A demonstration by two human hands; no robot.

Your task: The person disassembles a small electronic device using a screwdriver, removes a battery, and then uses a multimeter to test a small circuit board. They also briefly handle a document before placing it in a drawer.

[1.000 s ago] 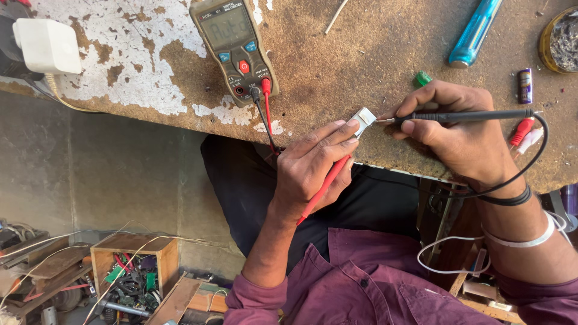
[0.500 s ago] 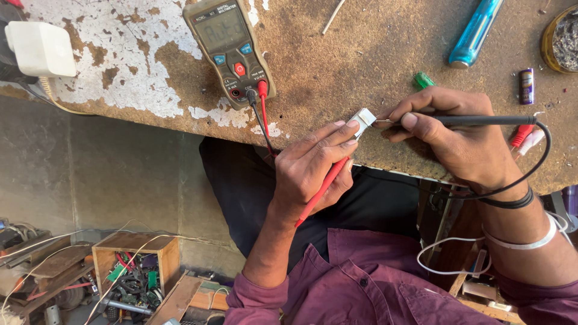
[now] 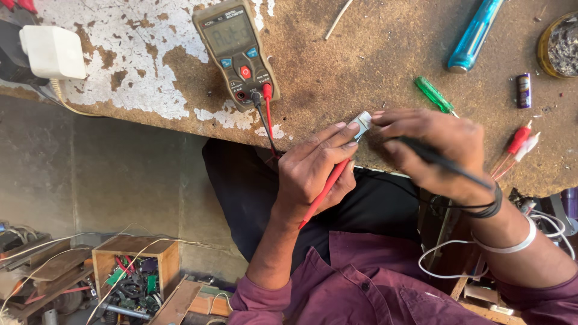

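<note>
1. Maroon shirt sleeves (image 3: 337, 289) fill the bottom of the view, nearest the camera; both forearms reach up from them toward the worn wooden workbench (image 3: 373, 54).
2. Left hand (image 3: 316, 171) hangs at the near edge of the workbench, fingers curled around a red probe (image 3: 322, 192), while its fingertips pinch a small grey part (image 3: 362, 123).
3. Right hand (image 3: 433, 147) sits just beside it, fingers closed around a black probe (image 3: 442, 162) that lies across the back of the hand, with fingertips touching the same small grey part.
4. That part is held between both hands, just over the bench's near edge.
5. Red and black leads run up to a brown meter (image 3: 236, 51) lying further in, near the peeling white paint.
6. Right of the hands lie red clips (image 3: 516, 141), and further in a green screwdriver (image 3: 435, 95) and a small battery (image 3: 524, 90).
7. Toward the far edge lie a blue lighter (image 3: 475, 33) and a round tin (image 3: 560, 45) at the right.
8. At the left corner sits a white plug (image 3: 51, 51).
9. Below the bench, a wooden box (image 3: 129, 268) of tangled wires stands on the floor.
</note>
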